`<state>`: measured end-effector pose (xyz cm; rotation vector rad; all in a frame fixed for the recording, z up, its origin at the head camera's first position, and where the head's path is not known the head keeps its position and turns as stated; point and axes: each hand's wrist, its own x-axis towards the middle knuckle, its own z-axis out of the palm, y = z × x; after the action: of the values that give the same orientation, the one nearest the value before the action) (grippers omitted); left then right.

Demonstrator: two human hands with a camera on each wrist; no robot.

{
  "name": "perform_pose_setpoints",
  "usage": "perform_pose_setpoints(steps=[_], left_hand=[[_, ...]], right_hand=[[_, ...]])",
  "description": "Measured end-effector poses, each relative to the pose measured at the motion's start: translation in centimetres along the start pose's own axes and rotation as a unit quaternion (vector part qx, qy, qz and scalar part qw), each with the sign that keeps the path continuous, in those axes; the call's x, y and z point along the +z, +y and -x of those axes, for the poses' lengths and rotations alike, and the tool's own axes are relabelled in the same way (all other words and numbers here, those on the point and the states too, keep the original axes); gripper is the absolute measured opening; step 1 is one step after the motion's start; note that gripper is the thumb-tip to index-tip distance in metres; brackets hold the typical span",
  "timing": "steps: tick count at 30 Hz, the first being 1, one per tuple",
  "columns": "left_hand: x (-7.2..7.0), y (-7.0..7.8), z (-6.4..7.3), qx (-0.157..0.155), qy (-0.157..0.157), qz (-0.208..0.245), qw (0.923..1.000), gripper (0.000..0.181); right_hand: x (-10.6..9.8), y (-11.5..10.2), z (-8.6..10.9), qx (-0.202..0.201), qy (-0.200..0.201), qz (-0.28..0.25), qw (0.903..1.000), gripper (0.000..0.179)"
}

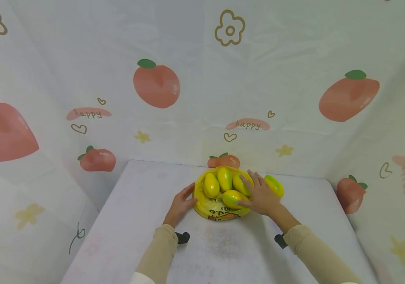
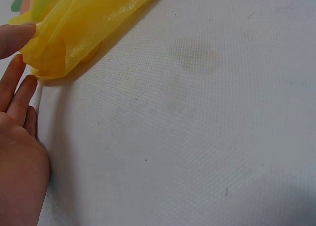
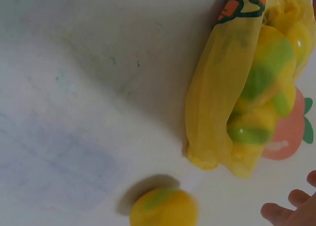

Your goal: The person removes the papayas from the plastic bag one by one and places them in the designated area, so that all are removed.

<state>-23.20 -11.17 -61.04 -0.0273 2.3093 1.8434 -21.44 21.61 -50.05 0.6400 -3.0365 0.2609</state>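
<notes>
L hand (image 1: 180, 206) touches left side of yellow plastic bag (image 1: 205, 206), fingers relaxed; R hand (image 1: 262, 198) over its right side, fingers spread loose. Bag (w/ mangoes (image 1: 211, 185) inside) near table (image 1: 223, 256) far edge, approx. mid; single mango (image 1: 275, 186) just R.

Tabletop (image 1: 223, 248) leaves room in front — yellow bag (image 1: 206, 204) blocks beyond.

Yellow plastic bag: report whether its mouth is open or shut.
Open: the yellow plastic bag is spread at the mouth, several yellow-green mangoes showing inside.
</notes>
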Motion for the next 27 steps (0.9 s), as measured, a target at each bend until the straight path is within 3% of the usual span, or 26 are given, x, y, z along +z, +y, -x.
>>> perform_pose_setpoints(steps=[6, 17, 27], left_hand=[[0.0, 0.0, -0.1, -0.008, 0.000, 0.000, 1.0000, 0.063], [0.0, 0.0, -0.1, -0.006, 0.001, 0.002, 1.0000, 0.063], [0.1, 0.5, 0.2, 0.002, 0.001, -0.005, 1.0000, 0.063]], right_hand=[[0.5, -1.1, -0.2, -0.017, 0.010, -0.004, 0.9998, 0.099], [2.0, -2.2, -0.7, -0.008, -0.015, -0.045, 0.9988, 0.096], [2.6, -2.6, -1.1, 0.027, -0.048, -0.078, 0.9955, 0.089]])
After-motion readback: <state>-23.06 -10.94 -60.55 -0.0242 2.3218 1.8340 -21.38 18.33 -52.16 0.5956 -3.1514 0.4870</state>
